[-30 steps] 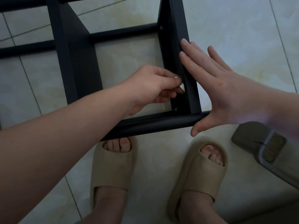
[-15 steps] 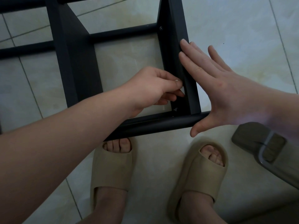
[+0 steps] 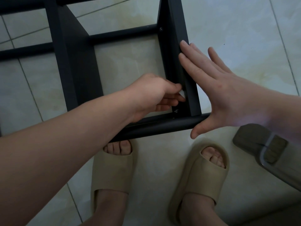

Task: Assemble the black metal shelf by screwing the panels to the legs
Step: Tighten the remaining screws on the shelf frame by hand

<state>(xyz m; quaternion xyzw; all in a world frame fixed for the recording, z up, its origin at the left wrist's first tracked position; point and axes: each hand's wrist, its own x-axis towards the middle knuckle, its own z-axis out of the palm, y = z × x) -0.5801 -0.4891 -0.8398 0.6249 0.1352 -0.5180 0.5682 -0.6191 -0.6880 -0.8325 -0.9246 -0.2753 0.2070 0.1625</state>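
Head: left hand (image 3: 151,97) fingers, pinching something hidden at the panel (image 3: 179,35), dipped; right hand (image 3: 228,95) stays flat.

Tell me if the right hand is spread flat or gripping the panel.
Spread flat: the right hand has straight fingers against the panel, thumb held out wide.

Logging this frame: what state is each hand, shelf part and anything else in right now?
left hand: fingers curled at the panel's inner face; anything pinched is hidden.
right hand: open, flat against the panel's outer face, thumb by the leg's end.
panel: standing on edge, meeting the leg at the corner.
leg: lying level above the toes.
screw: seated at the far corner.
slippers: worn on both feet.
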